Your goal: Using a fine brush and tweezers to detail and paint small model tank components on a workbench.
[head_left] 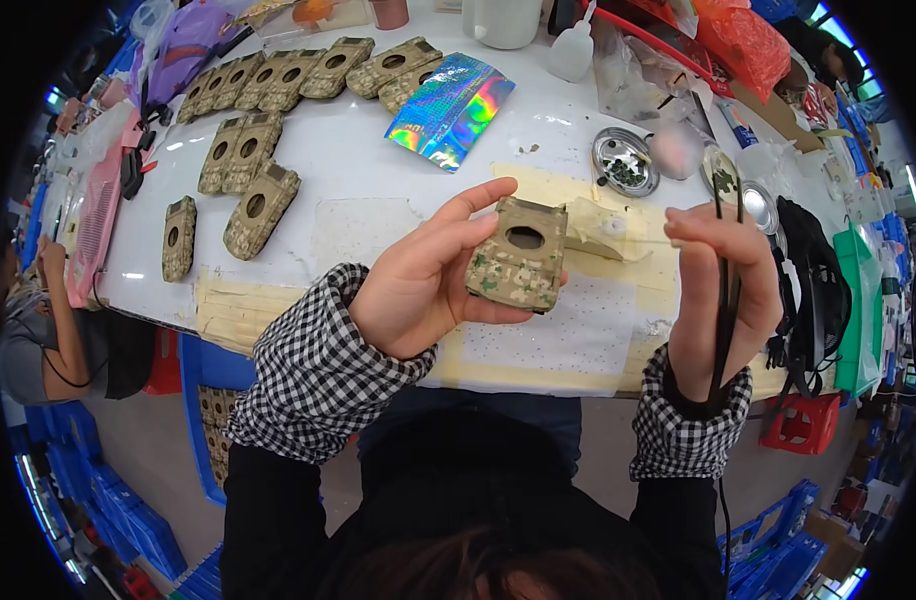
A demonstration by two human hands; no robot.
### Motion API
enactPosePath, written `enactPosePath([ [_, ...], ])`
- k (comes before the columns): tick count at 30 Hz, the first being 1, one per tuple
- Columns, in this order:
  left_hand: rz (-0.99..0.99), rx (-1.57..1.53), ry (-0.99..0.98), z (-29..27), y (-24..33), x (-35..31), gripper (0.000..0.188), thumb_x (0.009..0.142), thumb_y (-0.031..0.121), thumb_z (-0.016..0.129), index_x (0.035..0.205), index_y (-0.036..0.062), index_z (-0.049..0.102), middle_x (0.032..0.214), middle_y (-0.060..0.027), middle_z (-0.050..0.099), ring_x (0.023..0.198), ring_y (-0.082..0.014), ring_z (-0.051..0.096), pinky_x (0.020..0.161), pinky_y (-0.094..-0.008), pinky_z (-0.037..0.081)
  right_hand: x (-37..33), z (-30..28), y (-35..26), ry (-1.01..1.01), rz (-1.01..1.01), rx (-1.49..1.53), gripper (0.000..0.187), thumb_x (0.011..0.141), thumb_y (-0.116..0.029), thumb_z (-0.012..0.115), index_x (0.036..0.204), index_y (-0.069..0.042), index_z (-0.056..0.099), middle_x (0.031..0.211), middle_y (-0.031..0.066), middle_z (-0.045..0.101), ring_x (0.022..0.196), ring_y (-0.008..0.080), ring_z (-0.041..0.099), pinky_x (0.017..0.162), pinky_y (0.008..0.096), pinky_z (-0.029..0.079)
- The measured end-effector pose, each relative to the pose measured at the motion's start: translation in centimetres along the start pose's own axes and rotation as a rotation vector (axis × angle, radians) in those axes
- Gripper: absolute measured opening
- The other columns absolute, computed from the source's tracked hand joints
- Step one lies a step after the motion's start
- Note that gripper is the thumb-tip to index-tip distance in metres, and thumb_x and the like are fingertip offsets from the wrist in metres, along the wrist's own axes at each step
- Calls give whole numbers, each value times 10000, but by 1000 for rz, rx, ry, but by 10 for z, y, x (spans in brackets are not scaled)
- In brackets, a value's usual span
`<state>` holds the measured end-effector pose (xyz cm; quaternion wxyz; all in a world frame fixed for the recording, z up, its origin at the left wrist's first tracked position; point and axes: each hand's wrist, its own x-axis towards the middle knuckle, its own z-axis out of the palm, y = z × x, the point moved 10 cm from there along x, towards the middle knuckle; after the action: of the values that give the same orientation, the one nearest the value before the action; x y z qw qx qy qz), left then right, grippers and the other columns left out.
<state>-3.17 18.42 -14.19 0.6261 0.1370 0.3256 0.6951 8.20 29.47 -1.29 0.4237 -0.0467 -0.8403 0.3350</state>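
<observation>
My left hand (428, 262) holds up a camouflage toy tank hull (508, 285) with a round hole in its top and green patches on its lower end. Fingers grip it from the left side and underneath. To its right, my right hand (723, 275) pinches a thin pale stick (650, 239) that points left toward the hull, apart from it. Two dark prongs (723, 255), seemingly tweezers, stand upright along the same hand. A yellowish taped block (608, 228) lies behind the stick.
Several similar hulls (248, 150) stand in rows at the left. A shiny holographic pouch (453, 110) lies behind my left hand. A round metal tin (625, 162) holds small dark green bits. A white squeeze bottle (573, 50) stands farther back; a green tray (858, 310) is at the right edge.
</observation>
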Motion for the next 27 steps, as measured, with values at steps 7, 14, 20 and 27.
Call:
enactPosePath([
  [7,-7,39,0,5,-3,2,536,1004,238,354,1494,96,192,1368,-195,458,1169,-413,551,702,-355,587,-12,45,13,-121,197,566,115,965,-92,561,1005,14,547,930,97,623,864,135,576,812,265,458],
  [14,-15,33,-20,7,-3,0,529,1004,249,351,1488,89,209,1345,-182,479,1165,-417,554,731,-359,578,-13,53,15,-192,224,534,123,981,-111,543,987,12,539,924,87,627,856,110,583,794,245,459],
  [20,-13,32,-16,7,-3,1,532,1002,255,355,1486,86,213,1338,-181,483,1164,-421,553,728,-361,584,-16,55,19,-163,281,599,122,980,-109,545,987,13,541,927,92,633,875,115,599,804,250,468],
  [27,-14,25,-21,6,-3,1,529,1003,256,358,1483,85,219,1337,-183,484,1162,-422,554,729,-359,583,-15,56,18,-179,268,579,111,976,-95,548,985,15,541,923,91,629,874,112,597,799,244,467],
])
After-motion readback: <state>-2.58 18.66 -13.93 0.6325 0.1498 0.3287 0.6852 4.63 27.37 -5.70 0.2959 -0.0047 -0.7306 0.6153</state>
